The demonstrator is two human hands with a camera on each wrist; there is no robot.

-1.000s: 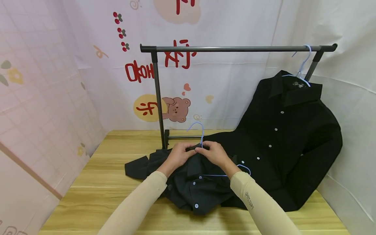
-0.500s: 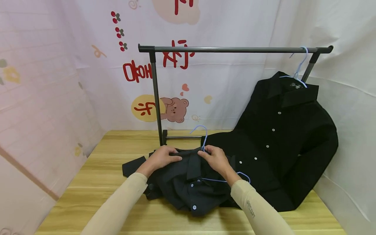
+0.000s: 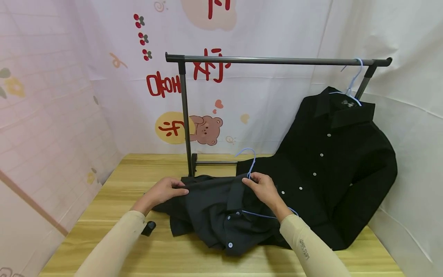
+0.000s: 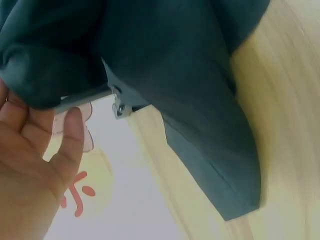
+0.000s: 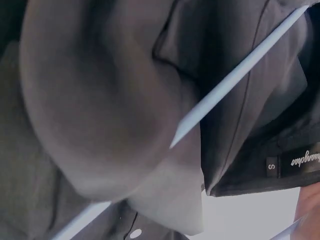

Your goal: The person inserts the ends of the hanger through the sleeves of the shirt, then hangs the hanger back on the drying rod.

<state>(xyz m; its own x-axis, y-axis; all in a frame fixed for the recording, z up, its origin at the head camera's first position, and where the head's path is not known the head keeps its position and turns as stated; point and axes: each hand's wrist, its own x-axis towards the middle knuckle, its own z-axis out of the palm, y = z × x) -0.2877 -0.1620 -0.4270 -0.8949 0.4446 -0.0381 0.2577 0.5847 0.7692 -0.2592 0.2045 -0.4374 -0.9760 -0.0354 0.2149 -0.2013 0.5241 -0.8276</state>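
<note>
A dark button-up shirt lies bunched on the table, a pale blue wire hanger in its neck. The hanger's hook stands up above the collar, and its lower bar crosses the front. My left hand grips the shirt's left shoulder edge, thumb on top; the cloth partly hides the fingers. At the collar, my right hand pinches the hanger's neck. In the right wrist view the hanger bar slants over the cloth near the collar label. A sleeve hangs in the left wrist view.
A dark metal clothes rack stands behind. At its right end a black shirt hangs from a similar hanger, its lower part spread on the wooden table. A small dark piece lies beside my left forearm.
My left hand has left the hanger's neck and moved left along the shirt, spreading its shoulder. My right hand, hook and collar have shifted slightly right.
</note>
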